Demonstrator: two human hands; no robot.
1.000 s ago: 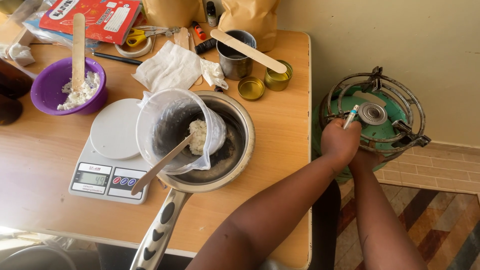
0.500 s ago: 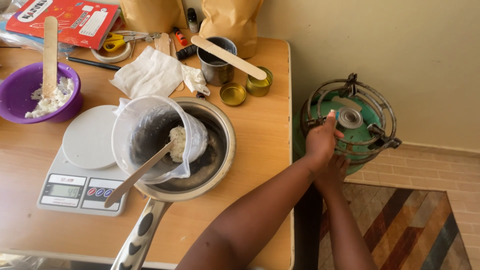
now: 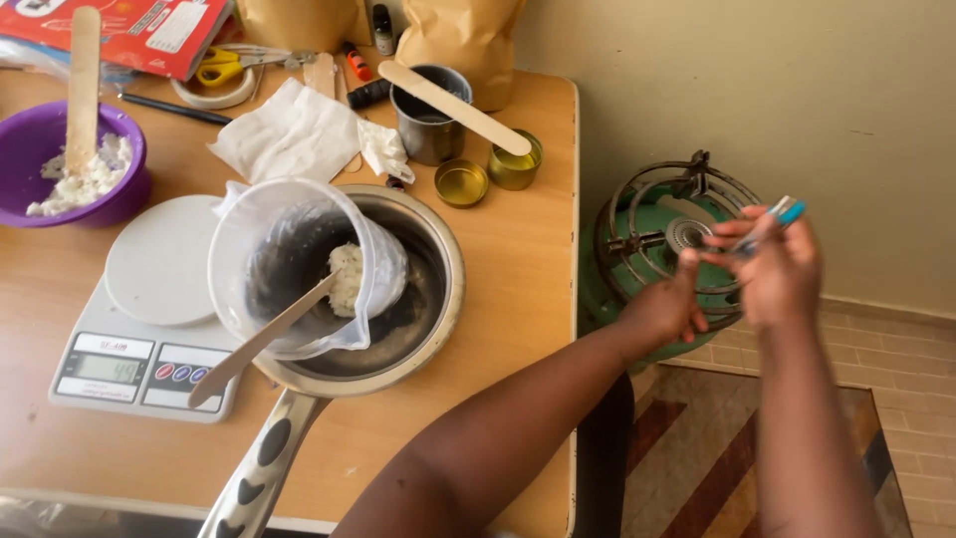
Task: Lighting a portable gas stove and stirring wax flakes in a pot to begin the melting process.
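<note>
Your right hand (image 3: 782,274) fingers pinch a lighter (image 3: 772,221); left hand (image 3: 669,307) fingers loosely curled, empty. Far left, clear jug (image 3: 289,264) holds white wax (image 3: 347,279).

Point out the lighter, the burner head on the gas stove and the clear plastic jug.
lighter (image 3: 772,221), head view, on its slim body.
burner head (image 3: 686,233), head view, on its round top.
clear plastic jug (image 3: 261,227), head view, on its side wall.

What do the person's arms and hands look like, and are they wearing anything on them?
Both arms are bare as far as the view reaches: no sleeves, gloves, watch or bracelets show. The left hand and the right hand carry no visible rings, though the fingers are slightly blurred. The forearms enter from the bottom edge of the picture, so anything worn above them is out of view.
</note>
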